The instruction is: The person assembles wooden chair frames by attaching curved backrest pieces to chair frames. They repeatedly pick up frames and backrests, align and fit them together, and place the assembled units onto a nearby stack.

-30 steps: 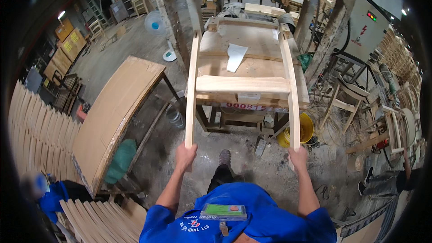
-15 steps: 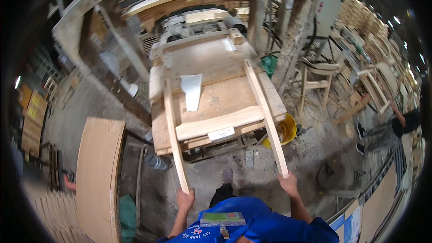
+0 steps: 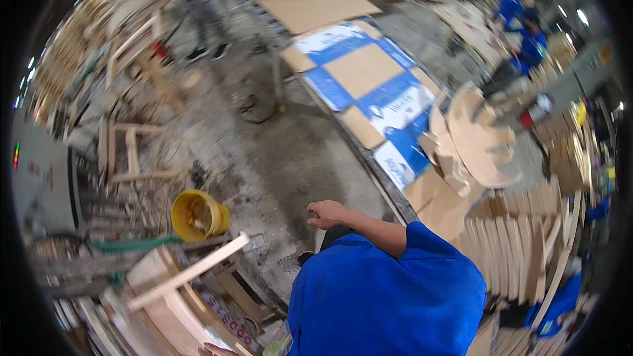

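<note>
My right hand (image 3: 324, 213) is held out in front of my body above the concrete floor, its fingers loosely curled and apart, with nothing in it. My left hand (image 3: 216, 351) shows only in part at the bottom edge. It is close to a pale wooden frame (image 3: 191, 271) with long straight legs, which lies on the workbench (image 3: 148, 270) at the lower left. One leg juts past the bench edge toward the yellow bucket. Whether the left fingers grip the frame is cut off from view.
A yellow bucket (image 3: 201, 216) stands beyond the bench. Right of me, a long table carries blue-and-white cardboard (image 3: 369, 79) and curved wooden parts (image 3: 475, 135). Wooden slats (image 3: 508, 257) are stacked near my right side. A person (image 3: 198, 6) stands far left; others work at right.
I have turned to the right, so the bench now lies at lower left. My right hand has let go of the frame's leg. The long table has come into full view.
</note>
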`<action>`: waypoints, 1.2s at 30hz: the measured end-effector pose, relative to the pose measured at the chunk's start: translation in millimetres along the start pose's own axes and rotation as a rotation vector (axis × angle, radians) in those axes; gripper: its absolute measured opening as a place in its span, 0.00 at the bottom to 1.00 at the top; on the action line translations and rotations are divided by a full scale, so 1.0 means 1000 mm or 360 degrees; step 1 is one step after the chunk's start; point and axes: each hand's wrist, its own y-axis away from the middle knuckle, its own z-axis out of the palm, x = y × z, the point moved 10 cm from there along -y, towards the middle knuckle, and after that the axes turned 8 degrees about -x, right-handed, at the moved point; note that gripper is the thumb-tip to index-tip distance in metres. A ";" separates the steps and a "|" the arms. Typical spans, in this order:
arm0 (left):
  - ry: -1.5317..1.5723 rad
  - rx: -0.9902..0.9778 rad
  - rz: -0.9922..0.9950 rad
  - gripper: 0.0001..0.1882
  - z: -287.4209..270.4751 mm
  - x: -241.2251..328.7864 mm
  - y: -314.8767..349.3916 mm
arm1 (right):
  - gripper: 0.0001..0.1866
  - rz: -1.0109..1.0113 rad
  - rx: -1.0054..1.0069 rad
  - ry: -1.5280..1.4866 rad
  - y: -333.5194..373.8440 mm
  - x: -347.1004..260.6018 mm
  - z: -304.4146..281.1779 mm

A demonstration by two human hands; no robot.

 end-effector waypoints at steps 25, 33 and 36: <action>0.0692 -0.1546 0.1372 0.15 0.128 0.487 0.104 | 0.32 0.2236 0.1074 0.0965 0.450 0.489 -0.204; 0.0586 -0.1643 0.1389 0.15 0.150 0.499 0.094 | 0.29 0.2072 0.1042 0.1022 0.435 0.490 -0.206; 0.0514 -0.1671 0.1458 0.16 0.157 0.509 0.101 | 0.25 0.1800 0.0999 0.0805 0.428 0.468 -0.215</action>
